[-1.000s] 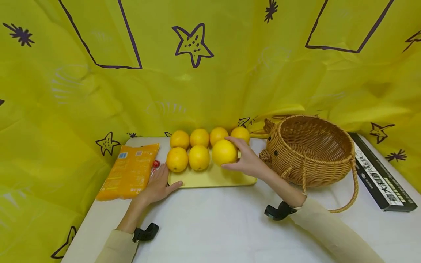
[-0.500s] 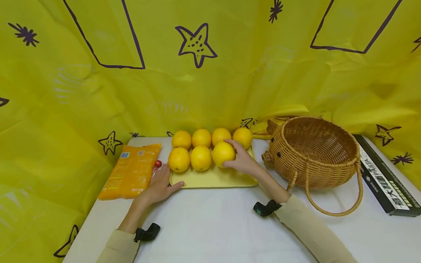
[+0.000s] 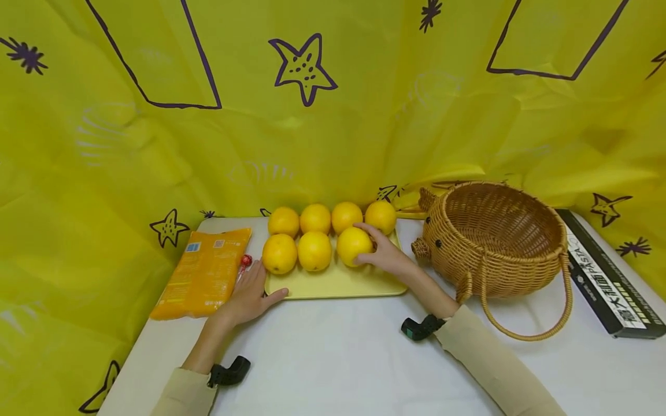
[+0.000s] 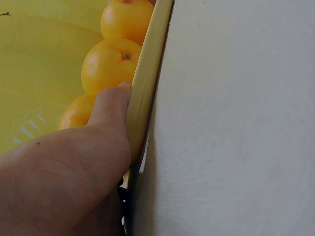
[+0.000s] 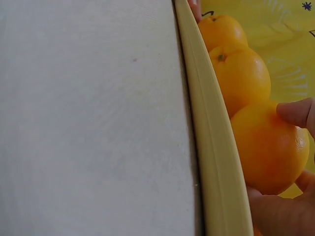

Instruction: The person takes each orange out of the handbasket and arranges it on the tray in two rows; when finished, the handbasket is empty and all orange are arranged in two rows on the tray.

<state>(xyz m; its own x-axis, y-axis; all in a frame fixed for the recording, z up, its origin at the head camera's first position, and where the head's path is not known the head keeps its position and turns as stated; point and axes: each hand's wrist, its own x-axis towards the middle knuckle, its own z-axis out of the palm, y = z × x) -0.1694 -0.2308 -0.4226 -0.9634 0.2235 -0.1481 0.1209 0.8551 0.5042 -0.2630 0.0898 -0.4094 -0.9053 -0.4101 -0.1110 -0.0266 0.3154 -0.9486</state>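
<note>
In the head view, several oranges sit in two rows on a pale yellow tray. My right hand holds the rightmost front orange, its thumb and fingers around the sides. The right wrist view shows that hand's digits on the same fruit, behind the tray's rim. My left hand lies at the tray's left end with straight fingers. In the left wrist view its thumb is against the tray's rim; its other fingers are mostly hidden there.
Left of the tray lie an orange plastic packet and a red lollipop. A wicker pig-shaped basket stands to the right, its handle hanging forward. Beyond it is a black pasta box. Yellow patterned cloth hangs behind.
The orange in my right hand has come down beside the other front oranges, and the right forearm has swung left. The left hand stays by the tray. The head view has shifted slightly.
</note>
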